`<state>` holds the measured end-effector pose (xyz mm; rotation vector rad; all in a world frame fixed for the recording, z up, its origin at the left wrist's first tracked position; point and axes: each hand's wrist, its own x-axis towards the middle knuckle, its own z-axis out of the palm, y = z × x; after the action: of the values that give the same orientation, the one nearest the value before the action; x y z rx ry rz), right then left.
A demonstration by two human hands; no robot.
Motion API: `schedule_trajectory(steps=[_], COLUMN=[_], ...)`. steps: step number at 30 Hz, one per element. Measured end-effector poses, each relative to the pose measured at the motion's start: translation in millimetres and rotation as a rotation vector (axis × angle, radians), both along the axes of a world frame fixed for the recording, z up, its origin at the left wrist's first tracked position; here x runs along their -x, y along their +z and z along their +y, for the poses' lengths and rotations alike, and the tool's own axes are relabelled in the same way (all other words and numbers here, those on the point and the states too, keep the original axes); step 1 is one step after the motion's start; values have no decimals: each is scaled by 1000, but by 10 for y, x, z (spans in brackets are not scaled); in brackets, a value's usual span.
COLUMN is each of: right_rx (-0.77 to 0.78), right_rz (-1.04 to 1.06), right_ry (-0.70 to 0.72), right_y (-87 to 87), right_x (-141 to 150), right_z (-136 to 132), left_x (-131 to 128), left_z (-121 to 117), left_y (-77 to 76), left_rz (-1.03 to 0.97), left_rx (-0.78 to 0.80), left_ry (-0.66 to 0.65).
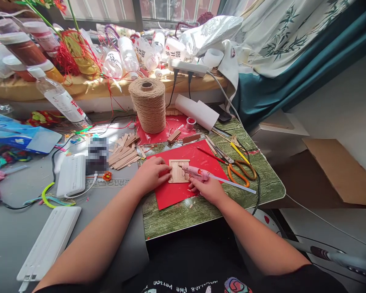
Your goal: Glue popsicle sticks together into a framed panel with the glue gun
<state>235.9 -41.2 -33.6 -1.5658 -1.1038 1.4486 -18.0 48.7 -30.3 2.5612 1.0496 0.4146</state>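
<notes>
A small square panel of pale wooden craft sticks [177, 176] lies flat on a red sheet of paper [164, 198]. With curled fingers, my left hand [152, 174] holds the panel at its left edge. My right hand [210, 189] grips a pink hot glue gun [198, 172], its nozzle pointing left over the panel's upper part. From the back of the glue gun a long translucent glue stick [234, 184] extends to the right. Part of the gun's handle is hidden by my right fingers.
Loose craft sticks [123, 154] are heaped left of the paper. A twine spool [148, 106] stands behind it. Orange-handled scissors [238, 171], a red pencil [212, 155] and a yellow tool [239, 152] lie to the right. White power banks [50, 244] rest at left.
</notes>
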Motion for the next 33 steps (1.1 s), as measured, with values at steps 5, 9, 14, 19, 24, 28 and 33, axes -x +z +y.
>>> schedule_trajectory(steps=[5,9,14,19,24,28,33], right_rx=[5,-4,1,-12,-28,-12,-15], right_rz=[-2,10,12,26,18,-9,-1], right_ry=[3,-3,-7,-5,6,-1,-2], right_y=[-73,-103,-97,-83,-38,12,23], right_x=[-15,-22,-13,-1,14,24,31], right_z=[-1,-4,-4,-8,-6,-3,-3], left_x=[-12,-12,-80,-138,-136,-138,-127], left_z=[6,-10,-50,-75,-77,-74,-61], left_y=[-25,-3,12,-18,-8,9,-4], left_rz=[-1,-14,-39,-54,-63,-61,-67], left_rx=[33,40,42,78,81,93,95], left_ry=[49,48,109,151,146,149,141])
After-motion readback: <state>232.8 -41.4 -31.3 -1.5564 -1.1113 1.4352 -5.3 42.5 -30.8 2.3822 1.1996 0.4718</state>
